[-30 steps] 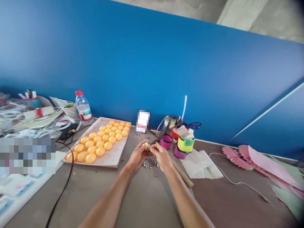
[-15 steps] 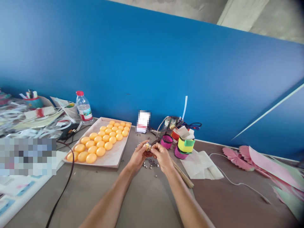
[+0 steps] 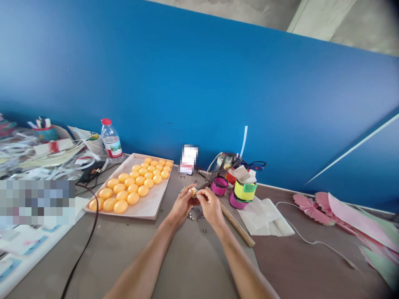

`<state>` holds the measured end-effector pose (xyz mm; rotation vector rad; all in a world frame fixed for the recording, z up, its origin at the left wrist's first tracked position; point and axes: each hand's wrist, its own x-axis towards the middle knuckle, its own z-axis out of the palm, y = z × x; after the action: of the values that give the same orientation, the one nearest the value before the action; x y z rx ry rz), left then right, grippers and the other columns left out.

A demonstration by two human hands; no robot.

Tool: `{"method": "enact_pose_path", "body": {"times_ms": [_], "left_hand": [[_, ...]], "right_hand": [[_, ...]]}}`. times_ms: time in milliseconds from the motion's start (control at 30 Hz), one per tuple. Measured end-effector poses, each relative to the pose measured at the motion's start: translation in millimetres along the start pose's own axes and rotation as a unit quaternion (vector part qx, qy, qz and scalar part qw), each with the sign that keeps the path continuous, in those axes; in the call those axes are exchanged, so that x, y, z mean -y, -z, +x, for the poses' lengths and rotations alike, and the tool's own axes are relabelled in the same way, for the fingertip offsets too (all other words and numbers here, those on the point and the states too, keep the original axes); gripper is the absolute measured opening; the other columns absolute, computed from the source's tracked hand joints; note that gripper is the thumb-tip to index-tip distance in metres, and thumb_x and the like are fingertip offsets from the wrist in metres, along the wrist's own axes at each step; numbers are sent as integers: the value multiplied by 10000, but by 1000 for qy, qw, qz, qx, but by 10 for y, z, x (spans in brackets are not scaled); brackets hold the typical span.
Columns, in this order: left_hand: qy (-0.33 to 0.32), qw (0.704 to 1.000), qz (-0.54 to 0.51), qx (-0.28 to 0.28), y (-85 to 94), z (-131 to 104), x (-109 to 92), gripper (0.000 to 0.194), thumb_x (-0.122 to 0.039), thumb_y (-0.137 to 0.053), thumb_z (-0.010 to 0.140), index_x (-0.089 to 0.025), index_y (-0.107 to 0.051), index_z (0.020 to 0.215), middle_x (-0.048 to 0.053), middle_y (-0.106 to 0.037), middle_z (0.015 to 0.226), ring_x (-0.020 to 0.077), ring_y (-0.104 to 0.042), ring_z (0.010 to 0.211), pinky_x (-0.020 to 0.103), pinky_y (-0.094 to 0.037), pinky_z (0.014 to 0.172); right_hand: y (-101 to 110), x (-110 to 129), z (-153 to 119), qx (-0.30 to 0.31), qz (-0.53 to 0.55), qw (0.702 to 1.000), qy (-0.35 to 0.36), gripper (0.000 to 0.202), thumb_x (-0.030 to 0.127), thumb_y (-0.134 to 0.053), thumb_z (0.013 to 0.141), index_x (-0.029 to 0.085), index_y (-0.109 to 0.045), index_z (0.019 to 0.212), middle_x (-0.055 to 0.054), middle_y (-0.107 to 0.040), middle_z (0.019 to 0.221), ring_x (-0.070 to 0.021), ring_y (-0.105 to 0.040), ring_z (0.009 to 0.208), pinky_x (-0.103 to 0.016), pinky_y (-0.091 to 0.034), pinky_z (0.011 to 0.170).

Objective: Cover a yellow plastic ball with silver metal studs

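Note:
Above the middle of the desk, my left hand (image 3: 181,207) is closed around a small yellow-orange ball (image 3: 193,191) partly covered with shiny silvery pieces. My right hand (image 3: 212,206) pinches at the ball's right side, thumb and forefinger together. Whatever sits between those fingertips is too small to make out. Loose silvery metal bits (image 3: 198,214) lie scattered on the desk beneath and around both hands. Left of them, a shallow pale tray (image 3: 155,204) holds rows of plain orange balls (image 3: 133,198).
Pink-rimmed cup (image 3: 219,185) and yellow-and-pink container (image 3: 244,190) stand right of my hands, near wooden sticks (image 3: 238,225) and white paper (image 3: 264,218). A phone-like blurred object (image 3: 188,160) leans against the blue partition (image 3: 199,91). A bottle (image 3: 111,141) stands behind the tray.
My right-hand fingers have shifted slightly at the ball, and the hand sits a little further left. The whole view has drifted slightly; the ball stays in my left hand.

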<state>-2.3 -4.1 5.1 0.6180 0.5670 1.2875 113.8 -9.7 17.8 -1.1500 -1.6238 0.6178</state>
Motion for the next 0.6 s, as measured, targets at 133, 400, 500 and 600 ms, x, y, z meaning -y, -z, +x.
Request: {"method": "enact_pose_path", "body": {"times_ms": [133, 400, 500, 600], "left_hand": [[-2, 1000, 13, -4, 28, 16, 22, 414, -364, -669, 690, -156, -550, 1027, 20, -603, 748, 135, -586, 638, 280, -467, 629], [-5, 999, 37, -9, 30, 12, 28, 422, -382, -646, 707, -156, -527, 1043, 35, -620, 787, 145, -607, 633, 296, -476, 633], [-12, 999, 46, -3, 29, 13, 40, 422, -393, -640, 709, -158, -524, 1039, 21, -615, 756, 141, -601, 589, 305, -478, 624], [-15, 998, 54, -2, 37, 19, 56, 420, -395, -639, 709, -161, -525, 1038, 11, -611, 738, 130, -587, 551, 304, -478, 611]], "right_hand": [[8, 8, 15, 8, 17, 999, -45, 127, 268, -490, 764, 198, -581, 712, -28, -624, 740, -182, -570, 761, -290, -433, 712], [-9, 18, 24, 14, 142, 973, -181, 151, 341, -564, 696, 199, -561, 643, 50, -458, 487, -112, -390, 460, -243, -313, 482], [-17, -8, 35, 18, 214, 953, -214, 179, 356, -610, 656, 193, -547, 618, 63, -418, 482, -87, -328, 430, -232, -266, 460], [-11, -24, 50, 22, 247, 942, -227, 212, 366, -652, 615, 184, -546, 597, 53, -441, 520, -74, -316, 430, -227, -247, 451]]}}
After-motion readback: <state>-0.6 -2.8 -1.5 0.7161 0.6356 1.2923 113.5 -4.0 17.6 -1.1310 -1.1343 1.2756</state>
